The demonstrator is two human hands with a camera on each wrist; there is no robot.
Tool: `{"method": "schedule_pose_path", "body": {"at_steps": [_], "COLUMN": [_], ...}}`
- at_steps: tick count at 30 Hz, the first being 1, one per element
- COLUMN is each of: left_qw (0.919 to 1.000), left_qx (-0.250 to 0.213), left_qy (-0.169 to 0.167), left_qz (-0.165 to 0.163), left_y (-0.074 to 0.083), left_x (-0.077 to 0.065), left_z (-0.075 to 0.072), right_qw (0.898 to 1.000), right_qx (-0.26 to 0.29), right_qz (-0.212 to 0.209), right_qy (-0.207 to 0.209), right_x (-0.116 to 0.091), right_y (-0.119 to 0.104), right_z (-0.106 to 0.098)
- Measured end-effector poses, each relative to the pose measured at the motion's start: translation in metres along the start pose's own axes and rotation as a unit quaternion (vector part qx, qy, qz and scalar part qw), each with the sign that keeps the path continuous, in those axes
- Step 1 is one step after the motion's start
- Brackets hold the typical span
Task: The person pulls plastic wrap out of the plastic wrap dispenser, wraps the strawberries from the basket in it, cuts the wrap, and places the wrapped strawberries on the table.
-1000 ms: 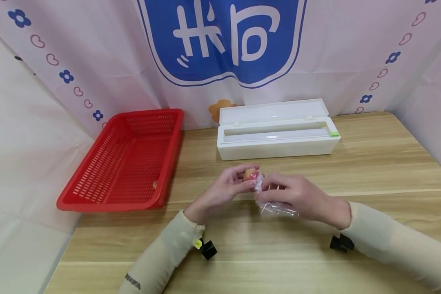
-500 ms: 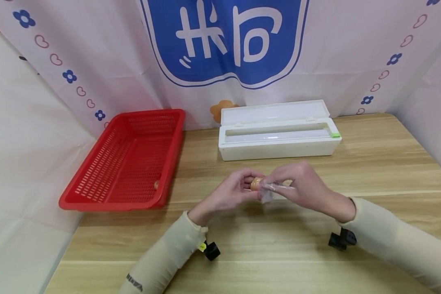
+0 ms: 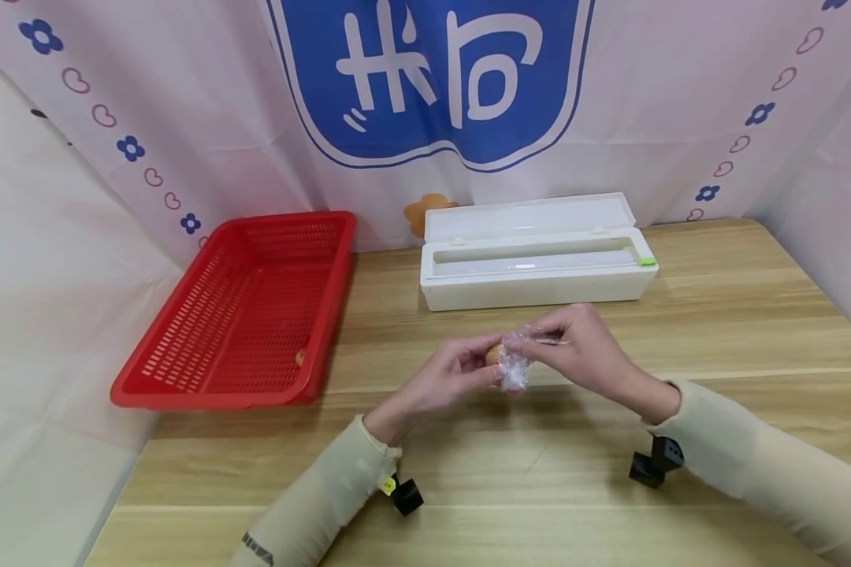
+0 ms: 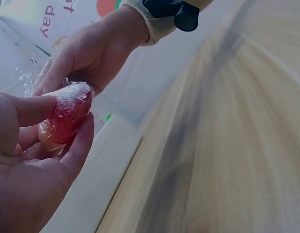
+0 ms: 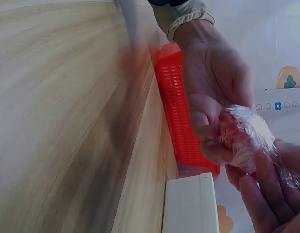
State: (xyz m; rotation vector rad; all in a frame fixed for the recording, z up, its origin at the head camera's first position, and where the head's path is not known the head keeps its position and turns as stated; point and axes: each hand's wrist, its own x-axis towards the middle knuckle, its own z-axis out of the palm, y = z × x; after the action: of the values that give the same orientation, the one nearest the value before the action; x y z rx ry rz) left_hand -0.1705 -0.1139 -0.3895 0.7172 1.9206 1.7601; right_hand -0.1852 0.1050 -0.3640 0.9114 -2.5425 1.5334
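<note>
A small red-and-yellow fruit [image 4: 67, 114], its kind not clear, is wrapped in crinkled cling film [image 3: 516, 368]. My left hand [image 3: 443, 378] holds it with the thumb on one side and fingers curled round the other. From the right, my right hand [image 3: 589, 350] pinches gathered film at the fruit's side with thumb and fingers. In the right wrist view the film [image 5: 251, 128] covers much of the fruit and trails off into the right fingers [image 5: 271, 187]. Both hands are just above the table, in front of the white box.
Behind the hands stands a long white box [image 3: 539, 295] with its lid raised and a roll [image 3: 535, 262] inside. At left, a red basket [image 3: 206, 399] holds a small brownish thing [image 3: 300, 358]. A printed cloth [image 3: 234, 102] hangs behind the wooden table [image 3: 510, 512].
The fruit has been turned in my left hand. My right hand has risen slightly, and film that hung loose below it is now gathered against the fruit.
</note>
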Motion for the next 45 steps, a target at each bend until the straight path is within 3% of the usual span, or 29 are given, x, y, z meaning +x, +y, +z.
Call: {"method": "schedule_pose_path", "body": {"at_steps": [3, 6, 12, 16, 20, 23, 28, 33, 35, 39, 45], "left_qw": [0.9989, 0.9984, 0.9987, 0.9985, 0.9991, 0.9985, 0.994, 0.9937, 0.9946, 0.9971, 0.9986], "left_qx": [-0.042, -0.049, -0.015, -0.015, 0.005, 0.009, 0.012, 0.027, 0.027, 0.022, -0.036], "left_qy": [-0.016, -0.017, 0.031, 0.044, 0.04, 0.048, 0.08, 0.083, 0.077, 0.052, -0.004], "left_qz": [-0.015, -0.024, -0.038, -0.03, -0.011, -0.024, -0.074, -0.07, -0.063, -0.051, -0.039], "left_y": [0.001, 0.004, 0.009, 0.008, 0.006, 0.006, 0.006, 0.007, 0.007, 0.008, 0.006], "left_x": [0.0, 0.001, 0.004, 0.004, 0.004, 0.004, 0.003, 0.002, 0.002, 0.002, -0.002], "left_z": [0.003, 0.007, 0.014, 0.012, 0.01, 0.008, 0.008, 0.008, 0.007, 0.007, 0.004], "right_qw": [1.0, 0.999, 0.998, 0.998, 0.984, 0.982, 0.994, 0.999, 0.999, 0.996, 0.991], "right_qx": [-0.007, -0.013, -0.017, 0.047, 0.117, 0.108, 0.023, -0.007, 0.006, 0.059, 0.101], "right_qz": [0.003, -0.002, -0.011, 0.038, 0.088, 0.081, 0.031, 0.001, 0.016, 0.057, 0.078], "right_qy": [0.02, 0.045, 0.056, -0.011, -0.104, -0.132, -0.103, -0.043, -0.029, -0.038, -0.049], "right_x": [-0.001, -0.003, -0.004, -0.002, 0.002, 0.004, 0.005, 0.008, 0.01, 0.012, 0.013], "right_y": [-0.002, -0.003, -0.005, -0.007, -0.006, -0.008, -0.014, -0.016, -0.013, -0.003, 0.003], "right_z": [0.001, 0.002, 0.003, -0.004, -0.014, -0.021, -0.025, -0.021, -0.021, -0.021, -0.015]}}
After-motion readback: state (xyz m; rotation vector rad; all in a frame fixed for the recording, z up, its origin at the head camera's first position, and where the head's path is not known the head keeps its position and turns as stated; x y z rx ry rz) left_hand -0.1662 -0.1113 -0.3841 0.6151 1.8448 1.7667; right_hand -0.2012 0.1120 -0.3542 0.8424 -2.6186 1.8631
